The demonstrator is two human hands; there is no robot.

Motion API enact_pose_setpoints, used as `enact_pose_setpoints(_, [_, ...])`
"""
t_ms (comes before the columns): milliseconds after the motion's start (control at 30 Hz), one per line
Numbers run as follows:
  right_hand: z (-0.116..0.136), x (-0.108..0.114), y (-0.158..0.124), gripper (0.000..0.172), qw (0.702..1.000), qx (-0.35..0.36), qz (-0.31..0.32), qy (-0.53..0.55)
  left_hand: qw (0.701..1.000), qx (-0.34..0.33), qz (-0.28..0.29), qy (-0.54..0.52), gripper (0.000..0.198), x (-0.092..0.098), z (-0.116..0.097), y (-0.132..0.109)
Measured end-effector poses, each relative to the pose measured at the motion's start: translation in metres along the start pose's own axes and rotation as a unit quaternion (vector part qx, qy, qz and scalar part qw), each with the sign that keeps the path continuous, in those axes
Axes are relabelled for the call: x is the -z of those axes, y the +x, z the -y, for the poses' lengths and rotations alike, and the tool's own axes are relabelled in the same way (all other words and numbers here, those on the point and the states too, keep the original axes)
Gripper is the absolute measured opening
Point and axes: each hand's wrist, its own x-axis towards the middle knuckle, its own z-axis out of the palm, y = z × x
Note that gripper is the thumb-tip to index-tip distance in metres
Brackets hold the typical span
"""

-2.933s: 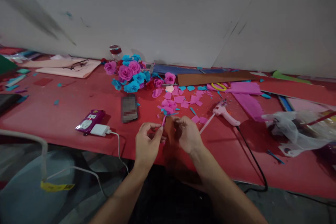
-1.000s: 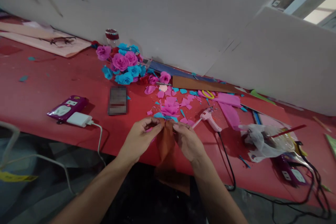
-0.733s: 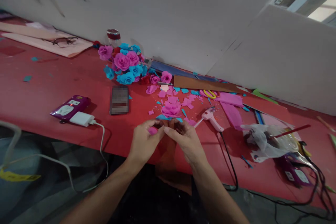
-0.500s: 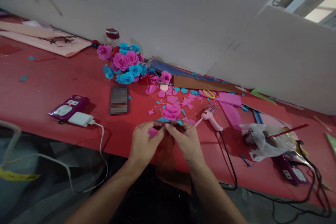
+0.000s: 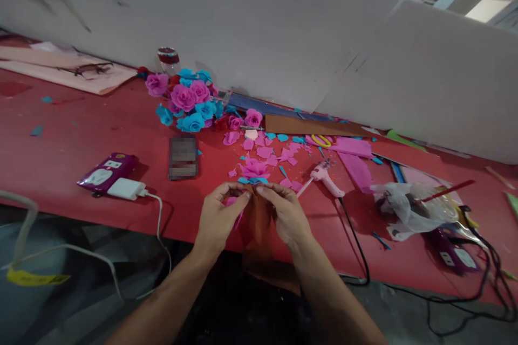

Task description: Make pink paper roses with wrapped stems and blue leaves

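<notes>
My left hand (image 5: 218, 215) and my right hand (image 5: 285, 213) meet at the near edge of the red table (image 5: 73, 135). Both pinch the top of a brown paper sheet (image 5: 261, 221) that hangs down between them. Under the left fingers shows a small pink paper piece (image 5: 231, 202). Just beyond my fingertips lie cut pink petals (image 5: 259, 164) and blue scraps. A pink glue gun (image 5: 326, 175) lies to the right of the hands.
A pile of pink and blue paper roses (image 5: 188, 102) sits near the white wall. A phone (image 5: 183, 157), a purple power strip (image 5: 106, 168) with a white charger (image 5: 126, 188), yellow scissors (image 5: 321, 141), pink sheets (image 5: 356, 159) and a plastic bag (image 5: 408, 205) lie on the table.
The hands parted slightly from a tight pinch and the brown sheet shows between them again. The view shifted a little; the table things kept their places.
</notes>
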Motion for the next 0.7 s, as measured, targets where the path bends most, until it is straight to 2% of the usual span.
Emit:
enact_pose_setpoints(100, [-0.0009,-0.0014,-0.0008,0.010,1.000,0.011,-0.008,0.003,1.000,-0.019,-0.022,0.008,0.016,0.0000,0.0005,-0.0001])
enact_pose_setpoints(300, [-0.0015,-0.0011,-0.0017,0.007,0.999,0.014,-0.001,0.031,0.999,-0.017,-0.027,0.037,0.018,-0.0009,-0.0019,-0.0043])
enact_pose_setpoints(533, [-0.0006,-0.0040,-0.0031,0.008,0.999,0.037,0.013,0.011,0.994,-0.071,0.008,0.079,0.023,0.0017,-0.0045,-0.0062])
enact_pose_setpoints(700, [0.0002,-0.0062,-0.0042,0.008,0.996,0.079,0.018,-0.033,0.976,-0.121,0.020,0.181,0.024,0.0051,-0.0076,-0.0046])
